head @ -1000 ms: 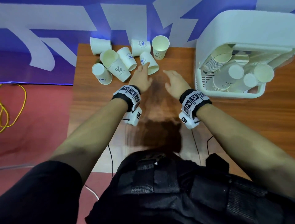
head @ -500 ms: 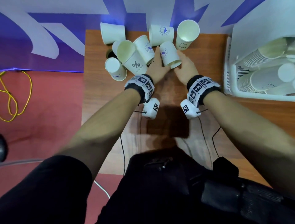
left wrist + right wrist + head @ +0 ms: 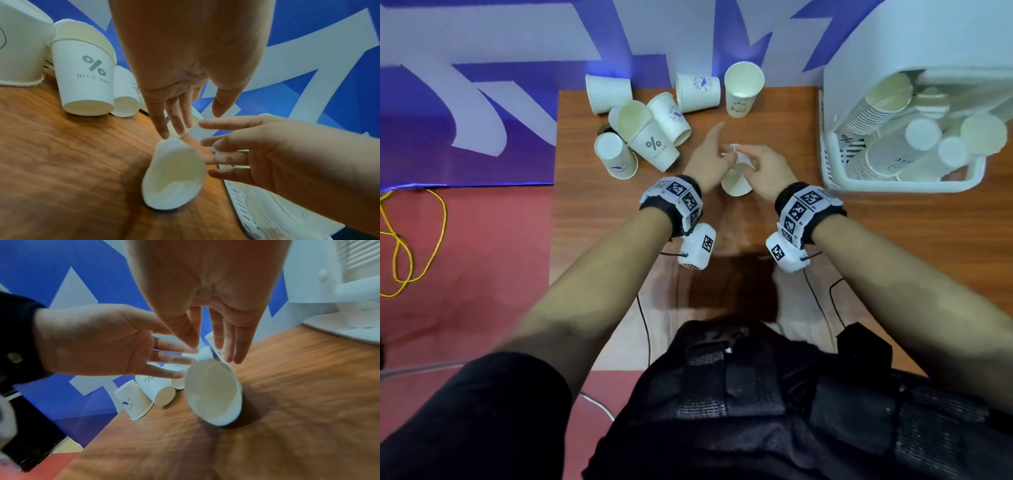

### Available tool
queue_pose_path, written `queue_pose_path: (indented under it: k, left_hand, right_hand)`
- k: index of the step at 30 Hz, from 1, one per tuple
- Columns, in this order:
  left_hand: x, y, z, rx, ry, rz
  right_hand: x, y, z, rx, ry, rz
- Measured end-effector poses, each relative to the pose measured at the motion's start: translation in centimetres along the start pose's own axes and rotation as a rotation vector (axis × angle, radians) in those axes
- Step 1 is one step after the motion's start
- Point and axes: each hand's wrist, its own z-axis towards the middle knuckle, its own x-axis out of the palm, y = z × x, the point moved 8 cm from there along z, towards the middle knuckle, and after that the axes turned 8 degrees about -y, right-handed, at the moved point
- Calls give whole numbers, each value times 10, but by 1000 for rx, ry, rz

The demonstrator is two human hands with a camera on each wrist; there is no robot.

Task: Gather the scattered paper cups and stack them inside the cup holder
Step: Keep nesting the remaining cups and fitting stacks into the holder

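Note:
A white paper cup (image 3: 736, 178) sits tilted on the wooden table (image 3: 866, 246), mouth toward me, between both hands. My left hand (image 3: 717, 147) has straight fingers whose tips touch the cup's (image 3: 174, 175) far end. My right hand (image 3: 753, 156) has spread, straight fingers against the cup's (image 3: 213, 394) right side. Neither hand curls round it. Several other cups lie scattered at the back left, among them a "% NICE DAY" cup (image 3: 650, 144) and an upright cup (image 3: 743, 89). The white cup holder (image 3: 900, 185) stands at the right with stacks of cups inside.
The table's left edge (image 3: 554, 205) drops to a red floor with a yellow cable (image 3: 400, 240). A blue and white wall (image 3: 482, 85) runs behind the table. Bare wood lies between the hands and my body.
Both hands have drawn one cup out of the cluster toward me. Its mouth now faces me, and the fingers have spread from around it.

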Motion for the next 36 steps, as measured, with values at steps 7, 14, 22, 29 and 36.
queue_pose_path:
  k: [7,14,22,29,36]
  left_hand:
    - [38,19,-42,-79,101,140]
    - [50,43,-58,-76,68,169]
    - [70,42,-39,-117,99,89]
    - [79,35,-17,-100,120,33]
    - [94,36,-3,-208,200,-115]
  right_hand:
    - [10,-36,-52,82,83,-95]
    - [6,-53,-56,137,-54,-65]
    - [0,-73,-32,247,-49,-142]
    - [-6,-92,-32,325,-86,-84]
    - [-10,-96,-28,288,-69,43]
